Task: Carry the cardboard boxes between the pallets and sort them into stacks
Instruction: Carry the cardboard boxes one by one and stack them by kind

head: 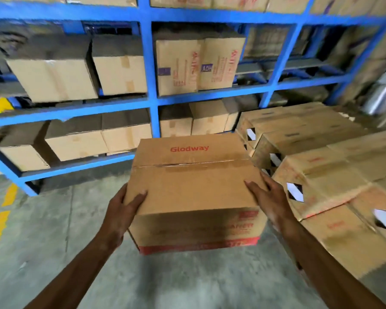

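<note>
I hold a brown cardboard box (194, 181) with red "Glodway" print and a taped top seam, lifted above the concrete floor in the middle of the view. My left hand (120, 210) grips its near left corner, thumb on the top face and fingers down the side. My right hand (267, 197) grips the near right edge, fingers spread over the top and side. To the right lies a low stack of similar boxes (334, 175) with cut-out hand holes; the pallet under them is hidden.
A blue steel rack (147, 85) filled with cardboard boxes stands straight ahead, its foot on the floor at left. Yellow dashed floor marking (2, 219) runs along the left edge. Grey concrete floor (54, 241) lies below the box.
</note>
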The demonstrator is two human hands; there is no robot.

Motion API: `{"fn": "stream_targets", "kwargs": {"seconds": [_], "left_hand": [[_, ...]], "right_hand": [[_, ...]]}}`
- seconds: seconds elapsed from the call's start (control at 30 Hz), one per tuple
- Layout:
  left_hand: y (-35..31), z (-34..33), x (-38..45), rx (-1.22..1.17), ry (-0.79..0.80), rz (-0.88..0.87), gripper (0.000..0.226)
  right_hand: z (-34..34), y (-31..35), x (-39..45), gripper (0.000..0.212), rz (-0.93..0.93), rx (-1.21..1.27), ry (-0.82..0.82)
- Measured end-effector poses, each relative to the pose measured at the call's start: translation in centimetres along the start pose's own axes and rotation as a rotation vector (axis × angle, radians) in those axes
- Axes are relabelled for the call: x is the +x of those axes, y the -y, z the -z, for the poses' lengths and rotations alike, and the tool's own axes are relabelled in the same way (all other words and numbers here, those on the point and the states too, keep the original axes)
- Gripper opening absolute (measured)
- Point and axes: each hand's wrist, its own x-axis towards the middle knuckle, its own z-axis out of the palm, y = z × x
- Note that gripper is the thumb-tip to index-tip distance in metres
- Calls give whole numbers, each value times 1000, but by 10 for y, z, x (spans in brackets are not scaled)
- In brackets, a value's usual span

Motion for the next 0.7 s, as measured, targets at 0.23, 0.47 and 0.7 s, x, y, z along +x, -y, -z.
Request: {"fn": "stream_targets", "kwargs": {"seconds": [0.23, 0.47, 0.7], "left_hand": [[15, -192, -127, 86, 129, 10, 60], [17, -373, -220, 214, 294, 136, 71], [39, -524, -229, 304, 326, 179, 62]], "right_hand": [[229, -83, -37, 38, -25, 34, -86], [439, -146, -36, 20, -248, -15, -138], [551, -219, 30, 12, -382, -45, -141]]}}
